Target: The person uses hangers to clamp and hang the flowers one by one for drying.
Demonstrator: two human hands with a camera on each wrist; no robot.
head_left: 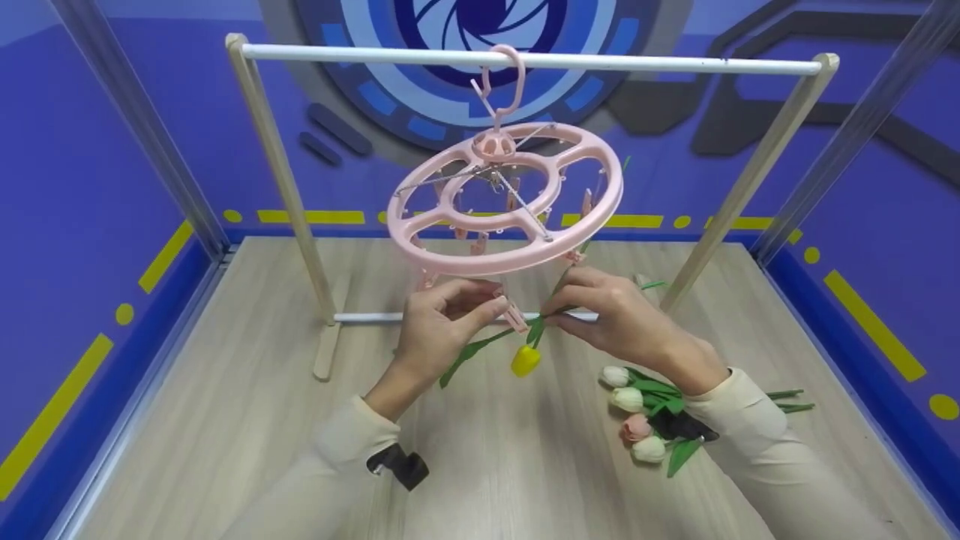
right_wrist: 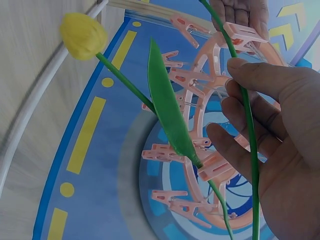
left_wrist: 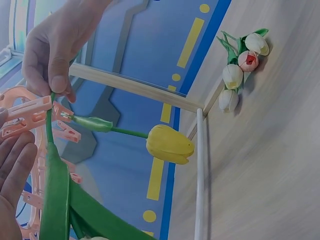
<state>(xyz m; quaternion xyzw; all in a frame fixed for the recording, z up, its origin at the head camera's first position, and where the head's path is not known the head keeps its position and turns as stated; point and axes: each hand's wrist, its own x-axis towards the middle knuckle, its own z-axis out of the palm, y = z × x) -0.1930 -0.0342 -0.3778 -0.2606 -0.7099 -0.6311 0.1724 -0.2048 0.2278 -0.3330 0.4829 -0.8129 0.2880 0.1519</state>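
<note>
My left hand [head_left: 439, 319] pinches a pink clothespin [head_left: 514, 313] hanging from the round pink hanger [head_left: 480, 262]. A long green flower stem [right_wrist: 249, 125] is pinched between the thumb and fingers of my right hand [head_left: 626, 319]. That stem crosses at the held clothespin in the left wrist view, and its broad green leaves [left_wrist: 55, 195] reach the bottom edge; its bloom is mostly cut off. Whether the clothespin grips the stem, I cannot tell. A yellow tulip [head_left: 526, 361] hangs head down from another clothespin [right_wrist: 217, 166] near my right hand.
The hanger hooks over a white rod [head_left: 360, 54] on a wooden-legged stand [head_left: 281, 165]. More clothespins [head_left: 478, 244] dangle below the ring. White tulips [head_left: 626, 399] and a pink tulip [head_left: 636, 427] lie on the wooden table [head_left: 510, 465], beside my right sleeve.
</note>
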